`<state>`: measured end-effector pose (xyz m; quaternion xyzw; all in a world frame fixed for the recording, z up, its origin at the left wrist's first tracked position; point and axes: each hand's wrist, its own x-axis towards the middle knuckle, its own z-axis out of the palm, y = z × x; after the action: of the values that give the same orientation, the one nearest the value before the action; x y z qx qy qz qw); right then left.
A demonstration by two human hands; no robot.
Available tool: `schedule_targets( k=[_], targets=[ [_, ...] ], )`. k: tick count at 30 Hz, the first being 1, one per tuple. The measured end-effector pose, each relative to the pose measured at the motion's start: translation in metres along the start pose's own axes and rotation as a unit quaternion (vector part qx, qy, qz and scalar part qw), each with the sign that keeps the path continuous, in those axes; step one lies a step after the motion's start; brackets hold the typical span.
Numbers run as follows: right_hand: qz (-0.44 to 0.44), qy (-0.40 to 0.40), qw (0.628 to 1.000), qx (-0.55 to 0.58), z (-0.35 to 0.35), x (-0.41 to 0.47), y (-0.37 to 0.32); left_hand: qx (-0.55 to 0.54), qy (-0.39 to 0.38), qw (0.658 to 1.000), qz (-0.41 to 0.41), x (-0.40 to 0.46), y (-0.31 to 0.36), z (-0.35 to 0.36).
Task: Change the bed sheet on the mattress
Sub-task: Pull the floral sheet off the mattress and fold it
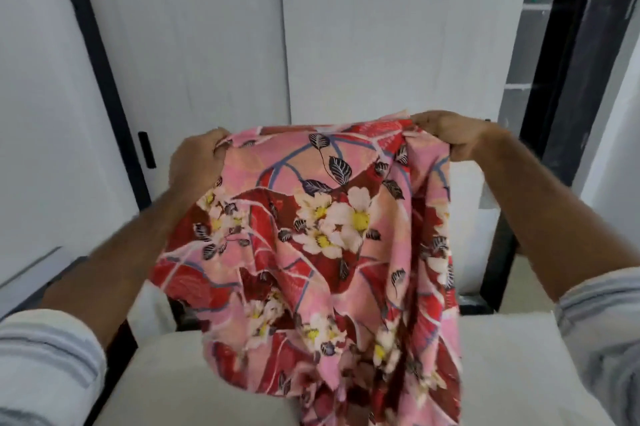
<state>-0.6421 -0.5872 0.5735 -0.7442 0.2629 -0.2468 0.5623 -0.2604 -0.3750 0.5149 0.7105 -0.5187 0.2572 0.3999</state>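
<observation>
A pink and red floral bed sheet [322, 252] hangs bunched in front of me, held up by its top edge. My left hand [197, 162] grips the sheet's upper left corner. My right hand [450, 135] grips the upper right corner, a little higher and farther away. The sheet's lower folds drape onto a bare white mattress [180, 384] below me. Both forearms reach forward out of rolled grey striped sleeves.
A black metal bed frame [104, 79] rises on the left, and another black post [568, 62] on the right. A second white mattress or panel [346, 27] stands behind the sheet. A white wall [38, 114] is at the left.
</observation>
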Motion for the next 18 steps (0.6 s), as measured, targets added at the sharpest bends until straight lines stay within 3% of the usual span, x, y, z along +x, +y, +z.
schedule_targets(
  k=[2, 5, 9, 12, 14, 16, 18],
  targets=[
    [0.030, 0.061, 0.990, -0.120, 0.003, 0.012, 0.002, 0.020, -0.080, 0.996, 0.021, 0.014, -0.010, -0.019],
    [0.047, 0.248, 0.929, -0.270, 0.022, 0.040, 0.039, 0.043, -0.166, 0.985, -0.013, 0.019, -0.012, -0.024],
    [-0.005, 0.365, 0.928, -0.073, 0.067, 0.051, 0.073, 0.060, -0.186, 0.976, -0.095, 0.003, -0.013, -0.012],
    [-0.067, 0.305, 0.949, 0.040, 0.108, 0.049, 0.068, 0.032, -0.191, 0.973, -0.123, -0.008, -0.009, -0.005],
    [-0.096, 0.184, 0.977, 0.052, 0.141, 0.044, 0.058, 0.007, -0.202, 0.972, -0.120, -0.016, 0.004, 0.003],
    [-0.093, 0.033, 0.995, -0.013, 0.171, 0.042, 0.054, -0.018, -0.208, 0.973, -0.095, -0.024, 0.024, 0.012],
    [-0.060, -0.066, 0.989, -0.120, 0.196, 0.044, 0.057, -0.040, -0.207, 0.976, -0.047, -0.028, 0.046, 0.019]
  ],
)
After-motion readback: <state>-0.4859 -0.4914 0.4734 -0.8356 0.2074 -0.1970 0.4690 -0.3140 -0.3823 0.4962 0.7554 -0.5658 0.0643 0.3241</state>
